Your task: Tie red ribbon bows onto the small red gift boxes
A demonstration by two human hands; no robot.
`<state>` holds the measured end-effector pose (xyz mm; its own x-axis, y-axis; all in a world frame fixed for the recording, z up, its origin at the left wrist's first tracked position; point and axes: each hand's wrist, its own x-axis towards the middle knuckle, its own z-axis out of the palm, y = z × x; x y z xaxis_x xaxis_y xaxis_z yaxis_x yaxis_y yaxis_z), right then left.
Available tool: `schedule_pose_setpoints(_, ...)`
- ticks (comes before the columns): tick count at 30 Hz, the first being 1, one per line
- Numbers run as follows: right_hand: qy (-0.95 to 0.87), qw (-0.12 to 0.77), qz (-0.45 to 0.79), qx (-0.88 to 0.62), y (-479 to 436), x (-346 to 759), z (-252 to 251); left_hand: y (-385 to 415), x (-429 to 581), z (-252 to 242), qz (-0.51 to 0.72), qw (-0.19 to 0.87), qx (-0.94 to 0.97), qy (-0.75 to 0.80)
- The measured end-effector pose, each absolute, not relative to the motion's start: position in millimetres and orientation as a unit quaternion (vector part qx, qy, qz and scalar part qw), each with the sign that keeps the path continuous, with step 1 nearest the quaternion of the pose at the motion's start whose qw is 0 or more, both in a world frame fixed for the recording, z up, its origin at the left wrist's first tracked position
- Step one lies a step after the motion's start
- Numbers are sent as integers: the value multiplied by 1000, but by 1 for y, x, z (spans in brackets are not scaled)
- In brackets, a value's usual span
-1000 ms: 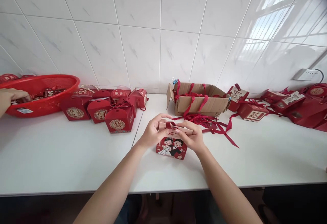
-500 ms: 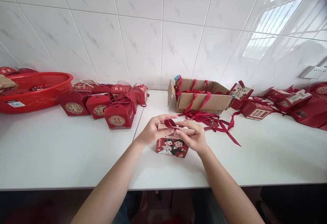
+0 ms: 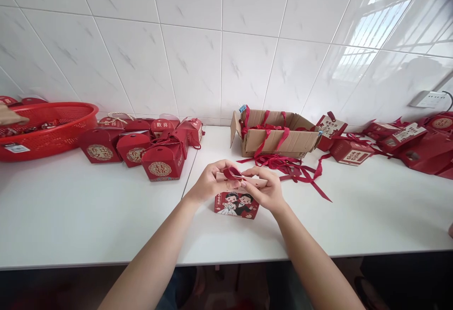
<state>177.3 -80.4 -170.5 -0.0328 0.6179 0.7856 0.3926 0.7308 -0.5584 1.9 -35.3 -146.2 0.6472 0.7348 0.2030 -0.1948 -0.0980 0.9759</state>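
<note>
A small red gift box (image 3: 236, 205) with a cartoon couple in wedding clothes on its front stands on the white table before me. My left hand (image 3: 213, 181) grips the left side of its pale top flap, the thumb across the front. On the other side my right hand (image 3: 265, 188) pinches the same flap, its thumb close to the left one. Between the thumbs a dark red ribbon loop (image 3: 232, 173) sticks up from the top. Fingers behind the flap are partly hidden.
An open cardboard box (image 3: 283, 143) with red ribbons over its sides stands at the back. Loose ribbons (image 3: 274, 161) lie before it. Several red boxes (image 3: 162, 161) stand left, more (image 3: 352, 151) right. Another person's hand (image 3: 12, 114) reaches into a red plastic basket (image 3: 71, 145).
My hands keep their hold on the gift box, with only slight finger movement. The view has shifted a little. Small wrapped items now show in the basket under the other person's hand.
</note>
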Motion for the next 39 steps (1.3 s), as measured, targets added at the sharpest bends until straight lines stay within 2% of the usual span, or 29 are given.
schedule_pose_setpoints(16,-709,603,101,-351,-82,176,-169,-40,3,-141,377,612,659,222)
schedule_pose_setpoints(30,-712,606,51,-352,-82,176,-167,-39,5,-143,382,606,666,208)
schedule_pose_setpoints(39,-709,605,41,-360,-83,177,-168,-38,7,-144,372,639,642,201)
